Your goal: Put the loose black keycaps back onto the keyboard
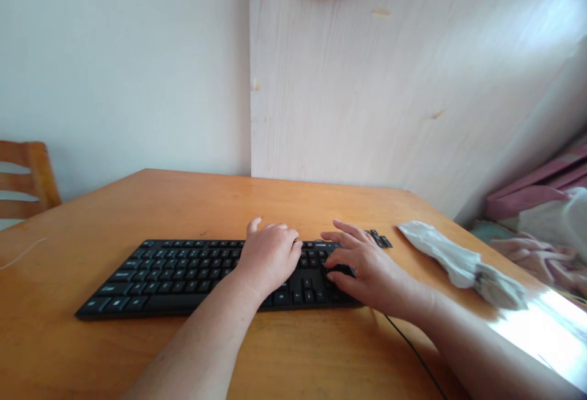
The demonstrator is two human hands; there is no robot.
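A black keyboard [183, 274] lies flat on the wooden table, its numeric pad end to the right. My left hand [270, 256] rests palm down across its upper middle, just right of the letter keys. The little finger sticks out; the other fingertips are partly hidden behind the hand, and I see nothing held. Over the numeric pad, my right hand [367, 262] has its fingers spread apart, with thumb and fingertips at the keys and nothing visible between them. Several small loose black keycaps [380, 240] lie just behind the right hand.
A white plastic bag [440, 253] with a greyish end lies on the right of the wooden table [293, 351]. A black cable [413, 348] runs beneath my right forearm to the front. A wooden chair [39, 174] stands left; pink fabric [527, 189] is at the right. A wall backs the table.
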